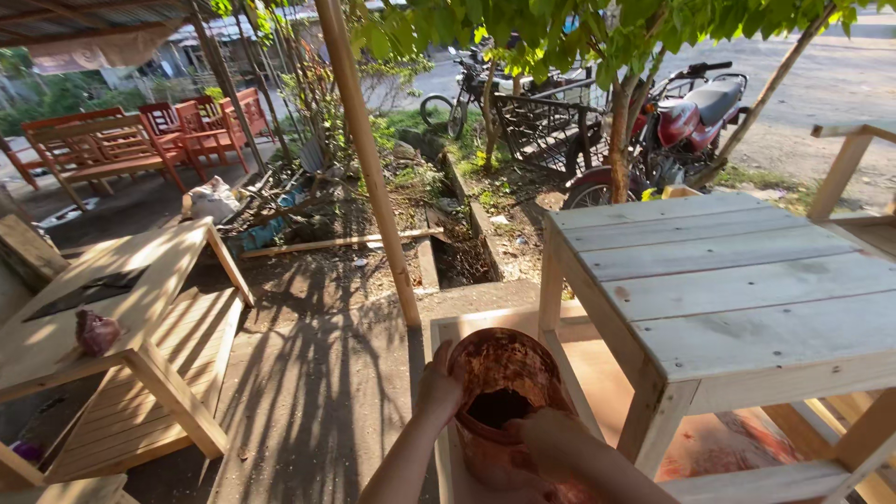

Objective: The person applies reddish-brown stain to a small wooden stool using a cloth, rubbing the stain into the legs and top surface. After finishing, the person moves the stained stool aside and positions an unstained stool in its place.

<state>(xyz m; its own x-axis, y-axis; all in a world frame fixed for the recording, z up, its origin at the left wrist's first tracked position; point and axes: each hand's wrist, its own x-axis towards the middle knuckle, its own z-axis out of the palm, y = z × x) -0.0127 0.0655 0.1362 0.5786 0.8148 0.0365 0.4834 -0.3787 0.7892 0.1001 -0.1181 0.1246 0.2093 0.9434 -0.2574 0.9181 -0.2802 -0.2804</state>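
While my left hand (pixel 439 385) braces the outer wall of the round reddish-brown stain-caked pot (pixel 504 392), its fingers curl over the rim on the side away from the table, which keeps the vessel tipped toward me so the mouth stays open to view. My right hand (pixel 551 439) sits at the near rim; its fingers bend toward the dark opening, but I cannot tell whether they pinch anything inside. 2 hands on 1 pot: 1 steadies, 1 works at the mouth.

Position: the pot rests low on the pale wooden frame (pixel 485 323) at the foot of the unfinished pale plank table (pixel 728 280), just beside that table's near left leg (pixel 644 420).

Appearance: wall coated in mottled rust-orange residue, glossy in patches, crusted thicker along the lip. Interior dark; contents not visible. Reddish staining also marks the board (pixel 719 448) under the table.
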